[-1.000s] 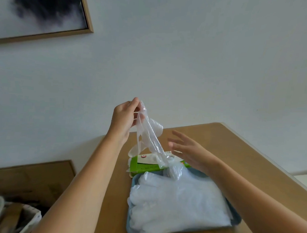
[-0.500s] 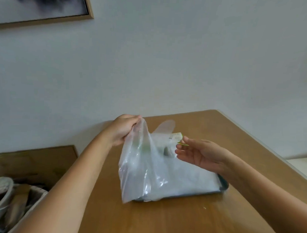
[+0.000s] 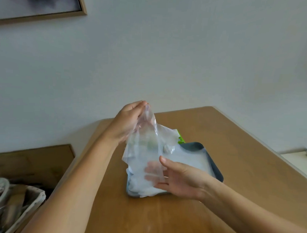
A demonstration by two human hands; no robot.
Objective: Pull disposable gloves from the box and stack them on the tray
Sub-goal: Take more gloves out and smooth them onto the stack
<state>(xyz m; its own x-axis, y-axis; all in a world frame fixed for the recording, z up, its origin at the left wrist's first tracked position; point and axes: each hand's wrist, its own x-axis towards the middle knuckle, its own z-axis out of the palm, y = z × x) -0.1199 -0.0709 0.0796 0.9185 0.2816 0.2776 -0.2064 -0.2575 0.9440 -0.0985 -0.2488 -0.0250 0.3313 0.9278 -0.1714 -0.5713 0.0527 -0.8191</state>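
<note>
pinching glove (image 3: 144,151) top with left hand (image 3: 126,126); right hand (image 3: 178,178) flat behind it.

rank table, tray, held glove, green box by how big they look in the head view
1. table
2. tray and glove: look alike, and the glove hangs nearer the camera, so no ranking
3. box: only a green corner shows behind the glove

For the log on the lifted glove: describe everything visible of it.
The glove is thin, clear, crinkled plastic film, hanging over the tray. The left hand pinches its top edge; straight fingers of the right hand show through its lower part, thumb at its edge. Its bottom seems to reach the stack.
</note>
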